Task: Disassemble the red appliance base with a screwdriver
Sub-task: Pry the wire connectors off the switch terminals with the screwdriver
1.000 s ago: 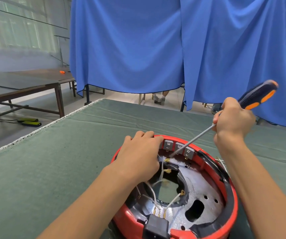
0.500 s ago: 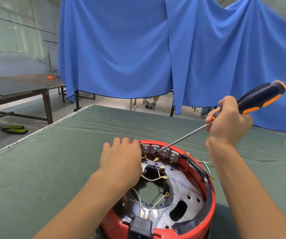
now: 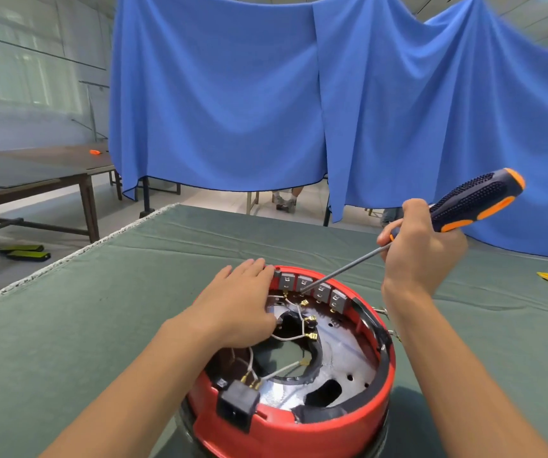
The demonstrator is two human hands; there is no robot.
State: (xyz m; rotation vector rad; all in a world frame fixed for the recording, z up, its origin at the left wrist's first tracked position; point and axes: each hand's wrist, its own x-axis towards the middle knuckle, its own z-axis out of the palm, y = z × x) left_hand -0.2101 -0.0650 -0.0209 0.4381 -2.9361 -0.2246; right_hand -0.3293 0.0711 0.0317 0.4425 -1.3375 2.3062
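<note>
The red appliance base (image 3: 315, 421) is set open side up on the green desk (image 3: 67, 325), at the 6 o'clock edge of the view. Inside it white wires (image 3: 291, 338) with brass terminals, a metal plate (image 3: 348, 358) and a row of grey blocks (image 3: 312, 287) are held. The screwdriver (image 3: 431, 226) is gripped by the right hand (image 3: 421, 249), fingers curled round its shaft end; its long axis is slanted, handle toward 2 o'clock, tip down toward 8 o'clock at the grey blocks. The left hand (image 3: 239, 305) is laid flat on the rim, fingers straight.
</note>
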